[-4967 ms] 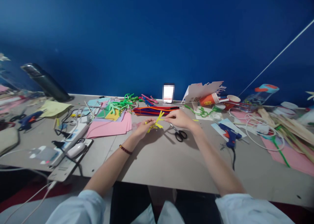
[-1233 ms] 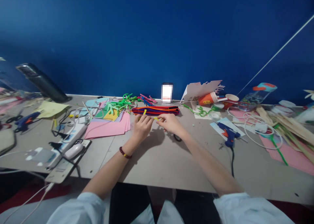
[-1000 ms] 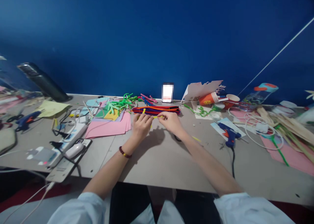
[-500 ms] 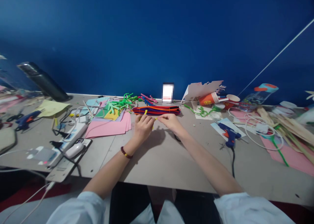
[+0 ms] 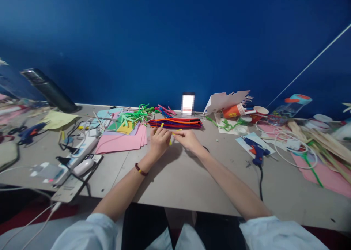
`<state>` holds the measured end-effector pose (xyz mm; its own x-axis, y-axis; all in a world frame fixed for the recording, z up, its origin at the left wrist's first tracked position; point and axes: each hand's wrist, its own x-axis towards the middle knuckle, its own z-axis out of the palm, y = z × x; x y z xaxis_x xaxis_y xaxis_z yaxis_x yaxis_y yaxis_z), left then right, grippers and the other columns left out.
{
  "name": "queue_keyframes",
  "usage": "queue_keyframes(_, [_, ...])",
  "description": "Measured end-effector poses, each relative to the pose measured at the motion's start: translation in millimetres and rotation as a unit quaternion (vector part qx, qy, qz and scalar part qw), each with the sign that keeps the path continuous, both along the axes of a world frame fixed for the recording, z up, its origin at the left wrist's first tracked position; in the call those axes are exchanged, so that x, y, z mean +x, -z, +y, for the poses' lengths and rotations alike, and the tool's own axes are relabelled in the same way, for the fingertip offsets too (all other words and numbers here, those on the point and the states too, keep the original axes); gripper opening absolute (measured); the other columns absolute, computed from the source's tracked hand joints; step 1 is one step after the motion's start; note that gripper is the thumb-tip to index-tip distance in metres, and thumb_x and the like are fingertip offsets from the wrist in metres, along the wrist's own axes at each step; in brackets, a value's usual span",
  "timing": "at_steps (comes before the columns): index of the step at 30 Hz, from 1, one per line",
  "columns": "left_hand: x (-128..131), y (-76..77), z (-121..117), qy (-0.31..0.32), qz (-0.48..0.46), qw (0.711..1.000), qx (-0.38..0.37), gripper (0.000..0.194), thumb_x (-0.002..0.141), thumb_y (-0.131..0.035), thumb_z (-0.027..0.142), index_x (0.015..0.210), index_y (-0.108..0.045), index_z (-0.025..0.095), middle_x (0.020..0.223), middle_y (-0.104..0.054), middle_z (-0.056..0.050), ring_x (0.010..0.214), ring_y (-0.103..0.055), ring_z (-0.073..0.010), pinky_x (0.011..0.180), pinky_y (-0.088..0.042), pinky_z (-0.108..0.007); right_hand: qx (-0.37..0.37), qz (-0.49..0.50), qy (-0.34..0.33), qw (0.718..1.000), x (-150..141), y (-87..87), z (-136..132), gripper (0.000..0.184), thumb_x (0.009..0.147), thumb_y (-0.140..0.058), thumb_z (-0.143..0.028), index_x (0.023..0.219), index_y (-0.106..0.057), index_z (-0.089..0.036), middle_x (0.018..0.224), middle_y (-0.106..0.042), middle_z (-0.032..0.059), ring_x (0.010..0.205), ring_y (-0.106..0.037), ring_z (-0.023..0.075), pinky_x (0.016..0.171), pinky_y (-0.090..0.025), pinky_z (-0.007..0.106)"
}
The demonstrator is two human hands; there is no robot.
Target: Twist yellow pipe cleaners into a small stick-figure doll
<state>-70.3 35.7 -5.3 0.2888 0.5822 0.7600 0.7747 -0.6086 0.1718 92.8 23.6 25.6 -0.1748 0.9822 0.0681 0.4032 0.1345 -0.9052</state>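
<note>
Blue wall (image 5: 164,45) fills the background; below it runs a grey surface (image 5: 170,186), crowded left and right. From my remote seat I find the yellow piece (image 5: 170,141) mid-surface, between the two hands, just on the near side of a banded bundle of stems (image 5: 175,123). Whether it is one length or several joined, I cannot tell; fingers cover most of it.

Progress, as I judge it: shaping underway, unfinished, since both hands are busy on it and loose ends poke out. Green branched pieces (image 5: 139,114) at the back look already formed. Bundle appears unused.

Pose: forearms come in from the near edge and converge. Left hand (image 5: 159,142) is palm-down, fingers curled closed around the yellow, one end rising above the knuckles; beaded bracelet (image 5: 141,169) at that wrist. Right hand (image 5: 188,139) meets it from the side, thumb and fingertips pinched narrow on another yellow end.
</note>
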Motion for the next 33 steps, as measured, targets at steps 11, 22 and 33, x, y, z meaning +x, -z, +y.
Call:
queue_keyframes(11, [-1.1,3.5,10.4,0.065,-0.346,0.902,-0.251,0.017,0.080,-0.064,0.036,0.078,-0.067,0.020,0.080,-0.068,-0.004,0.077,-0.058,-0.0189,0.074,-0.042,-0.033,0.049,-0.047,-0.012,0.998,3.9,-8.9,-1.5,0.026,0.084,-0.057,-0.025,0.101,-0.077,-0.025,0.103,-0.075,0.0054,0.088,-0.067,0.0207,0.080,-0.048,0.031])
queue_keyframes(22, [-2.2,-4.6,9.0,0.246,-0.517,0.640,-0.513,0.030,0.062,-0.082,0.039,0.073,-0.067,0.015,0.065,-0.061,0.000,0.060,-0.052,-0.0092,0.058,-0.036,-0.022,0.000,0.001,-0.021,1.000,23.2,0.4,22.4,0.024,0.078,-0.062,-0.033,0.084,-0.076,-0.014,0.069,-0.066,0.0032,0.064,-0.055,0.0142,0.063,-0.040,0.026])
queue_keyframes(33, [4.5,-4.0,3.0,0.227,-0.511,0.594,-0.578,0.030,0.073,-0.076,0.041,0.085,-0.074,0.013,0.071,-0.067,-0.005,0.060,-0.060,-0.0108,0.055,-0.040,-0.021,-0.112,0.026,-0.073,0.991,40.3,-16.5,18.4,0.036,0.072,-0.068,-0.048,0.083,-0.073,-0.014,0.056,-0.049,-0.0038,0.047,-0.033,0.0066,0.046,-0.021,0.024])
